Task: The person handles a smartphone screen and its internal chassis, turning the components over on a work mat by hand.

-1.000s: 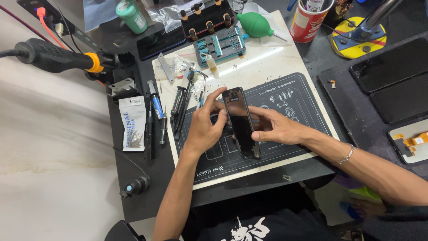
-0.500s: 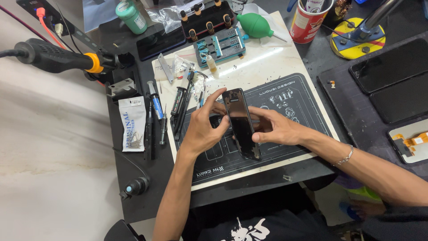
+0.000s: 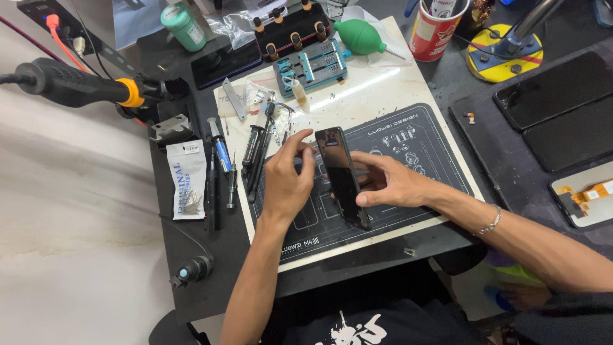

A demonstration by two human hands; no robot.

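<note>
A black smartphone [image 3: 340, 176] with a dark glossy screen is tilted on its long edge above the dark repair mat [image 3: 408, 144]. My right hand [image 3: 389, 184] grips it from the right, thumb under its lower part and fingers along its face. My left hand [image 3: 287, 179] is at the phone's upper left edge, index finger and thumb pinched together near the top corner. What those fingertips hold, if anything, is too small to make out.
Screwdrivers and tweezers [image 3: 220, 167] lie left of the mat beside a white sachet [image 3: 186, 179]. A hot-air handle [image 3: 76, 86], green bottle [image 3: 183, 25], green blower [image 3: 361, 36], blue clamp fixture [image 3: 313, 67] and red cup [image 3: 437, 29] stand behind. Spare screens [image 3: 555, 108] lie at right.
My left hand's fingers have shifted slightly at the phone's upper left edge. The phone stays gripped by my right hand in nearly the same spot.
</note>
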